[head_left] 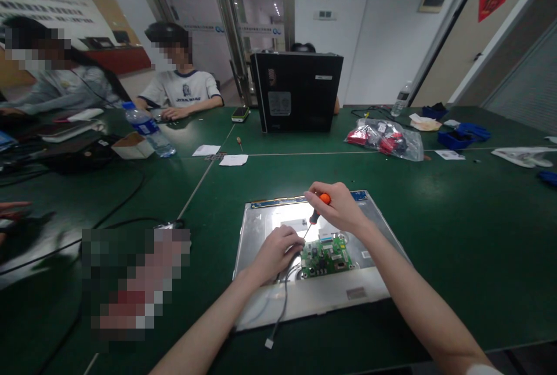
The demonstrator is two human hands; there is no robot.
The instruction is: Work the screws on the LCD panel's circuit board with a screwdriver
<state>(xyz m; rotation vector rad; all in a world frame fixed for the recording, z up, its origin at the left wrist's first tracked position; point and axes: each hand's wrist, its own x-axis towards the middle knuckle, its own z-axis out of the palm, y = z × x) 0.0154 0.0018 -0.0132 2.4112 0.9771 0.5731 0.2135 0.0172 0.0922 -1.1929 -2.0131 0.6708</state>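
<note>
A silver display panel (pixel 270 304) lies back side up on the green table, with a green circuit board (pixel 328 258) on its middle. My right hand (pixel 338 208) grips a screwdriver (pixel 324 199) with an orange and dark handle; its shaft slants down to the board's upper left corner. Close to that tip, my left hand (pixel 281 247) rests with its fingertips pressed together at the board's edge. Whatever those fingers may pinch is hidden. A grey cable (pixel 285 299) runs from beside the board over the panel's near edge and ends in a white plug.
A black computer case (pixel 300 93) stands at the far side. Left of it are a water bottle (pixel 150 131), papers (pixel 234 160) and a small screwdriver (pixel 239 143). A plastic bag (pixel 387 138) lies to the right. Two people sit at the far left, near black cables (pixel 117 215).
</note>
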